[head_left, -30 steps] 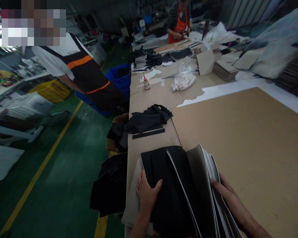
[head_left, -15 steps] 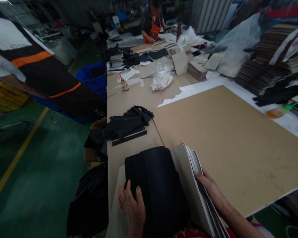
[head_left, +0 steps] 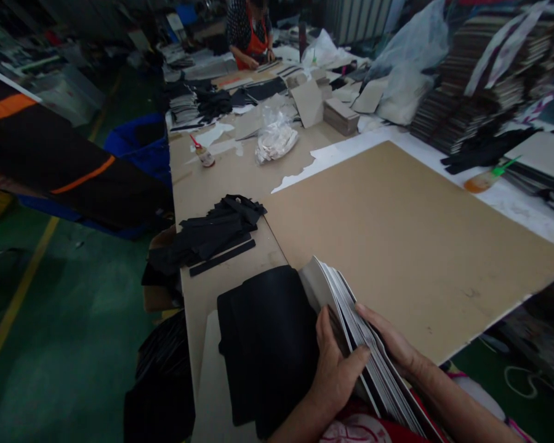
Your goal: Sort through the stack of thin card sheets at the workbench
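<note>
Close to my body, a stack of thin pale boards with some dark layers [head_left: 351, 314] stands on edge, leaning. My left hand [head_left: 335, 369] presses its near left face, thumb over the board edges. On the opposite side my right hand [head_left: 392, 341] grips the stack, with its fingertips at the top edge. Left of the stack lie smooth black sheets [head_left: 270, 332], overlapping each other, on top of a pale board [head_left: 207, 369]. Part of the stack's lower end is hidden by my hands and clothing.
A large brown board [head_left: 397, 234] covers the table's right side. Black strips [head_left: 216, 231] lie at the left edge. Further off are a red-tipped bottle [head_left: 204, 154], a plastic bag [head_left: 277, 141], a green-tipped bottle [head_left: 484, 180] and tall stacks [head_left: 471, 80]. Two people stand nearby.
My left hand has moved right, from the black sheets onto the board stack. My right hand stays on the stack, which now looks thicker. The view has shifted to the right.
</note>
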Motion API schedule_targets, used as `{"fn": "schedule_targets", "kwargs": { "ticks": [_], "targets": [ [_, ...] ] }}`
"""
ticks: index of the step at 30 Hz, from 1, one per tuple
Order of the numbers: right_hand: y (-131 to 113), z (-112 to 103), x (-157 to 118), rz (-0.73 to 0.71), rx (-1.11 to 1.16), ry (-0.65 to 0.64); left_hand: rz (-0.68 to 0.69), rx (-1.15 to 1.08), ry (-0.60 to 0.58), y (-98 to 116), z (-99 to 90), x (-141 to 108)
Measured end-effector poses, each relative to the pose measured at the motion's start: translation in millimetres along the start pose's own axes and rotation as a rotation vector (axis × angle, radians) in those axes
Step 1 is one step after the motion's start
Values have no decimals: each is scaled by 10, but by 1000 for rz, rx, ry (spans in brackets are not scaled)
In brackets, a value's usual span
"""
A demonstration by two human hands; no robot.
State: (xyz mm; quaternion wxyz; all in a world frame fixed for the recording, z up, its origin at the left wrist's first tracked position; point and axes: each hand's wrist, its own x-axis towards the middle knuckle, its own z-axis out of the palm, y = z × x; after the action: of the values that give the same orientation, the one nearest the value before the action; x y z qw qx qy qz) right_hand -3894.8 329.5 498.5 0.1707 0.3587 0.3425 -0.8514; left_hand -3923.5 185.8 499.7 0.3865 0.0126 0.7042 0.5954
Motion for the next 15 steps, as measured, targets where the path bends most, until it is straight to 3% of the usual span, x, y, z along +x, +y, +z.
{"fn": "schedule_targets", "kwargs": {
  "ticks": [7,15],
  "targets": [
    [44,-122,70,-79,266,-269,-29,26,9,31,16,-21],
    [4,-83,32,-100,64,-294,5,-60,53,-8,55,-34]
  ]
}}
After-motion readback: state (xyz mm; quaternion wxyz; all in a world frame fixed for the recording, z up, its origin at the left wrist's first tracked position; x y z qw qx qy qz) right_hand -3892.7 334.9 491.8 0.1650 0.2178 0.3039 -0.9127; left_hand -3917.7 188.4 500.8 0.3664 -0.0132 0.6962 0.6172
